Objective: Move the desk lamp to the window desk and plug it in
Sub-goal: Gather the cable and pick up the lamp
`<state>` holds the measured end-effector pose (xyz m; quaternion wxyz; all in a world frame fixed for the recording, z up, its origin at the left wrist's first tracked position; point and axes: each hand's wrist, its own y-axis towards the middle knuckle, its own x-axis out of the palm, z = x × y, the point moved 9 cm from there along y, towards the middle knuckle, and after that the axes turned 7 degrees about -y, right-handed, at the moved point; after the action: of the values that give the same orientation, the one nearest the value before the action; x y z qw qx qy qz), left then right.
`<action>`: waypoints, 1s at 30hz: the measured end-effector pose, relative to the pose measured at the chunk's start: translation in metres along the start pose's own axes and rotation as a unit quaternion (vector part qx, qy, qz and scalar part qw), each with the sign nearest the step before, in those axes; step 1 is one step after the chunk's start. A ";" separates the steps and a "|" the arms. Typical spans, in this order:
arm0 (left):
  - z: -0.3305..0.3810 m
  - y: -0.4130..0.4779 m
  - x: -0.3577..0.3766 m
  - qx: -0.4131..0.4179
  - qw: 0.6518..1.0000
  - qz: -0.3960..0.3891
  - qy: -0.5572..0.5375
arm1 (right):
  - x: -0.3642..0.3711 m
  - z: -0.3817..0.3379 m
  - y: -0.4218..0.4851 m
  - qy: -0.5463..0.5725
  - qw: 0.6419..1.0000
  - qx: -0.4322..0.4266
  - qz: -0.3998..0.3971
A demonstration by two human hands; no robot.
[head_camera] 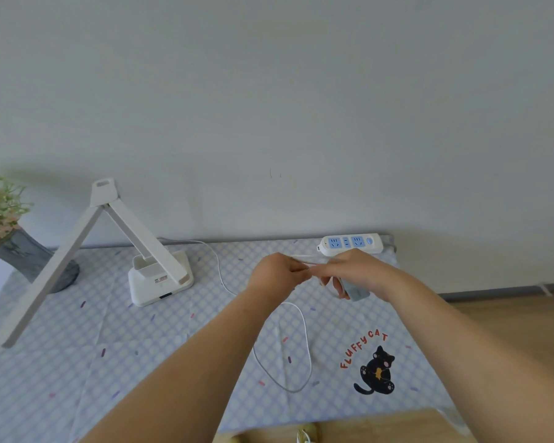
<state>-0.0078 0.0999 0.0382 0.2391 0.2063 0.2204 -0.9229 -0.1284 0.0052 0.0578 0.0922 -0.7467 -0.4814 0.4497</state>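
Lamp stands left of power strip. Both hands together just before the strip: left hand pinches cord, right hand grips adapter, likely joining them before plugging in.

"FLUFFY CAT" in red caps on tablecloth, near right, arched over black cat pic. Label on lamp base too small to read.

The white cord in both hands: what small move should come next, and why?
Probably bring the grey adapter in the right hand up to the power strip and push it in. The lamp already stands on the desk, its cord lies slack, the left hand pinches it, and the strip's blue sockets look unoccupied.
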 end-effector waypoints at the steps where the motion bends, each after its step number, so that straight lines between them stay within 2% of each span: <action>1: 0.002 -0.001 0.002 0.008 1.000 -0.011 0.009 | 0.001 -0.001 0.001 -0.009 1.000 -0.005 -0.007; 4: 0.002 -0.001 0.006 0.003 1.000 -0.013 0.019 | -0.001 -0.005 0.004 -0.035 0.999 -0.015 -0.003; 11: -0.026 -0.002 -0.018 -0.043 0.993 0.011 0.106 | -0.025 0.007 0.012 -0.105 0.992 -0.014 0.062; 18: -0.064 -0.006 -0.038 -0.127 0.989 0.036 0.072 | -0.020 0.031 0.016 -0.142 0.990 -0.004 0.025; 21: -0.069 -0.007 -0.035 -0.162 0.982 0.056 -0.078 | -0.007 0.033 0.018 -0.160 0.987 -0.003 0.009; 24: -0.065 -0.009 -0.030 -0.194 0.948 0.080 -0.241 | 0.012 0.028 0.015 -0.165 0.986 -0.008 -0.026; 30: -0.049 -0.006 -0.028 -0.217 0.872 0.123 -0.421 | 0.048 0.011 0.005 -0.122 0.987 -0.034 -0.103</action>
<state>0.0250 0.1394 0.0133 0.4598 -0.2336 0.2659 -0.8145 -0.1265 0.0380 0.0203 0.0535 -0.6357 -0.5779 0.5089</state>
